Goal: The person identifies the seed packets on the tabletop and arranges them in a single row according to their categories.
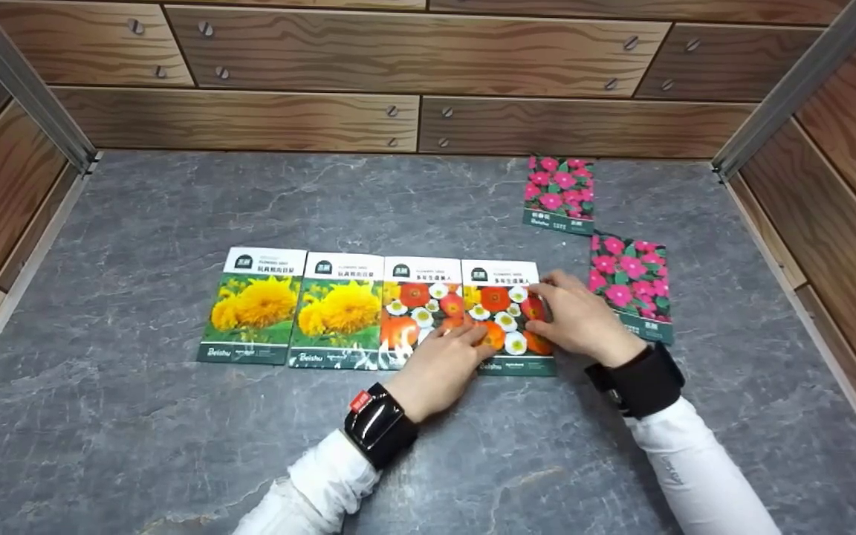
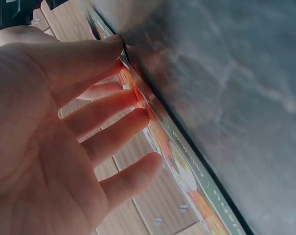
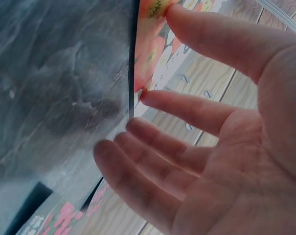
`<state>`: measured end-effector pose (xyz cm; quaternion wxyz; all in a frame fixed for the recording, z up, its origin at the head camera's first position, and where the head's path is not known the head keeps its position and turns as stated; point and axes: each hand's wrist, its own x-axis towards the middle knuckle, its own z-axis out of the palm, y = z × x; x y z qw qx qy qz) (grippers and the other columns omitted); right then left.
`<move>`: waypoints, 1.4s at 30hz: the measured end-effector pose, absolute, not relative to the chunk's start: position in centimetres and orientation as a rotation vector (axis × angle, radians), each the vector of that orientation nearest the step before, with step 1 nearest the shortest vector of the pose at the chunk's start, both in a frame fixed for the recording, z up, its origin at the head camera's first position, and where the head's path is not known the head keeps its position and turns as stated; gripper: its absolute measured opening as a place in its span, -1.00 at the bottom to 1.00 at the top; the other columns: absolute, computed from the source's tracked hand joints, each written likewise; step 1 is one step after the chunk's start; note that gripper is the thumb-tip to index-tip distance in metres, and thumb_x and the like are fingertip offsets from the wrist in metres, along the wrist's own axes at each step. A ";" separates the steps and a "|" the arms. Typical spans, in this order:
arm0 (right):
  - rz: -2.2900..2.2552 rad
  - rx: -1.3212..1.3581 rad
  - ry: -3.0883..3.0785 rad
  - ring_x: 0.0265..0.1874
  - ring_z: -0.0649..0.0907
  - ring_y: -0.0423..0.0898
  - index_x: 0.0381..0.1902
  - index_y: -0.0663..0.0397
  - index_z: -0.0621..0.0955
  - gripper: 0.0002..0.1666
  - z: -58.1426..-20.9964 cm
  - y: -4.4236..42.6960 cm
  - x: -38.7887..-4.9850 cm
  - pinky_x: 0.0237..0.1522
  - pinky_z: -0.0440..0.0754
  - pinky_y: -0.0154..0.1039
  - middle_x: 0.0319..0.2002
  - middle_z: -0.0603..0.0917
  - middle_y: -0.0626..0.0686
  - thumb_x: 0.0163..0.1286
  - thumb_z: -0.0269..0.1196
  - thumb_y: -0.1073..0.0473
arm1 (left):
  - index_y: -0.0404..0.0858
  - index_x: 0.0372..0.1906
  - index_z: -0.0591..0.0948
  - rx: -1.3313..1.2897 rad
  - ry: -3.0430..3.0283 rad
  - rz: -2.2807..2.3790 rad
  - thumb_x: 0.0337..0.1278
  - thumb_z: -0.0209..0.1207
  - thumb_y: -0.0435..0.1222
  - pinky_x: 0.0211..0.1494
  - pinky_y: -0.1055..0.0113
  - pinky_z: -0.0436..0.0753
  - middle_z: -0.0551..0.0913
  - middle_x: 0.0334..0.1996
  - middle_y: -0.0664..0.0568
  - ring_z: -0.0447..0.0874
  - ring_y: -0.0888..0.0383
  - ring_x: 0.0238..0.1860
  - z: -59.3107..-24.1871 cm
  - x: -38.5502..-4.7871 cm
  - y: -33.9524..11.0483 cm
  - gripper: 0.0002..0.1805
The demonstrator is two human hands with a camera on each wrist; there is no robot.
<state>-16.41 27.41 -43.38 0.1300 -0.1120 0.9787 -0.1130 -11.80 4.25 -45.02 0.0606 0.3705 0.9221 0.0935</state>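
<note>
Four seed packets lie face up side by side in a row. On the left are two yellow-flower seed packets, the outer one (image 1: pixel 253 316) and the inner one (image 1: pixel 339 308); two orange-and-white-flower seed packets, a left one (image 1: pixel 402 334) and a right one (image 1: pixel 498 297), continue the row. My left hand (image 1: pixel 439 375) rests its fingertips across the two orange ones, fingers fairly straight in the left wrist view. With thumb and index fingertips, my right hand (image 1: pixel 584 316) touches the right-hand packet near its right edge. Its other fingers extend loosely beyond that edge in the right wrist view.
Two pink-flower seed packets lie to the right, one farther back (image 1: pixel 558 193) and one (image 1: pixel 630 279) partly behind my right hand. Their corners nearly meet. Wood-patterned walls (image 1: pixel 428 59) enclose the grey marbled tabletop (image 1: pixel 138 446) at the back and sides.
</note>
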 end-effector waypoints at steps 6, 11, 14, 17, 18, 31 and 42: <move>-0.326 -0.349 2.815 0.46 0.48 0.35 0.50 0.28 0.45 -0.26 -43.4 27.4 -16.5 0.44 0.53 0.30 0.48 0.44 0.38 0.51 0.32 0.01 | -0.06 0.40 0.61 1.121 2.794 0.296 0.45 0.17 -0.37 0.61 -0.08 0.49 0.52 0.52 -0.04 0.51 -0.06 0.53 -45.1 -11.9 4.3 -0.51; -0.327 -0.348 2.802 0.49 0.45 0.36 0.53 0.26 0.41 -0.23 -43.4 27.5 -16.6 0.46 0.51 0.32 0.51 0.41 0.38 0.52 0.31 -0.02 | -0.07 0.39 0.62 1.105 2.791 0.305 0.45 0.16 -0.38 0.57 -0.09 0.54 0.51 0.52 -0.04 0.50 -0.06 0.54 -45.0 -12.0 4.3 -0.52; -0.328 -0.349 2.800 0.49 0.44 0.37 0.54 0.25 0.41 -0.23 -43.5 27.5 -16.5 0.45 0.50 0.33 0.52 0.40 0.38 0.53 0.30 -0.02 | -0.07 0.39 0.62 1.105 2.790 0.304 0.45 0.16 -0.38 0.55 -0.09 0.56 0.52 0.52 -0.04 0.50 -0.06 0.54 -45.0 -12.0 4.4 -0.52; -0.338 -0.345 2.796 0.51 0.43 0.37 0.54 0.25 0.40 -0.23 -43.4 27.6 -16.4 0.46 0.49 0.35 0.53 0.39 0.38 0.53 0.29 -0.01 | -0.06 0.39 0.62 1.116 2.797 0.291 0.43 0.18 -0.40 0.52 -0.06 0.60 0.52 0.51 -0.04 0.51 -0.05 0.53 -45.0 -11.9 4.4 -0.51; -0.342 -0.343 2.795 0.51 0.42 0.37 0.55 0.25 0.40 -0.23 -43.4 27.6 -16.4 0.46 0.48 0.36 0.53 0.39 0.38 0.53 0.29 -0.01 | -0.06 0.39 0.62 1.120 2.799 0.289 0.42 0.18 -0.40 0.52 -0.05 0.60 0.53 0.51 -0.04 0.51 -0.05 0.53 -45.0 -11.9 4.4 -0.50; -0.393 -0.364 2.850 0.48 0.45 0.36 0.51 0.31 0.43 -0.26 -43.0 27.7 -16.3 0.45 0.50 0.33 0.50 0.41 0.39 0.54 0.29 0.01 | -0.06 0.43 0.57 1.109 2.781 0.371 0.51 0.20 -0.21 0.60 -0.06 0.51 0.48 0.54 -0.06 0.48 -0.08 0.55 -44.6 -11.9 4.2 -0.53; -0.511 -0.371 2.896 0.46 0.46 0.37 0.48 0.33 0.45 -0.30 -42.4 28.5 -15.5 0.47 0.48 0.33 0.48 0.44 0.39 0.59 0.22 -0.02 | -0.19 0.41 0.59 1.021 2.876 0.793 0.50 0.23 -0.14 0.48 -0.04 0.64 0.53 0.49 -0.19 0.56 -0.11 0.49 -43.5 -12.9 3.1 -0.51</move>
